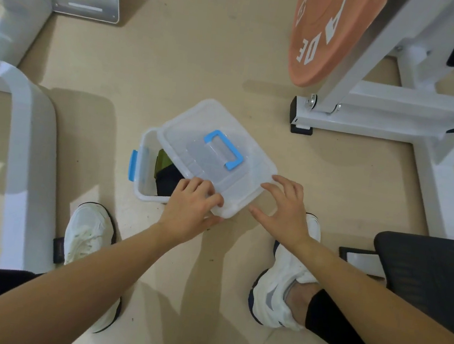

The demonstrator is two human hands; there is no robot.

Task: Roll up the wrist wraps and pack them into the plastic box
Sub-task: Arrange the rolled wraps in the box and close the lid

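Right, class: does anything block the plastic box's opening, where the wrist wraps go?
Yes. The lid lies skewed over most of the plastic box, leaving only its left end open, where green and black wrist wraps show inside. The left hand grips the lid's near corner; the right hand is open beside it.

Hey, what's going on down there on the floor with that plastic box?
A seated person seems to be fitting the lid onto a clear plastic box on the floor. The left hand grips the lid's near corner, while the open right hand has its fingertips at the lid's edge. The lid lies crooked, not closed, leaving one end of the box uncovered. There a green wrap and a black wrap show inside.
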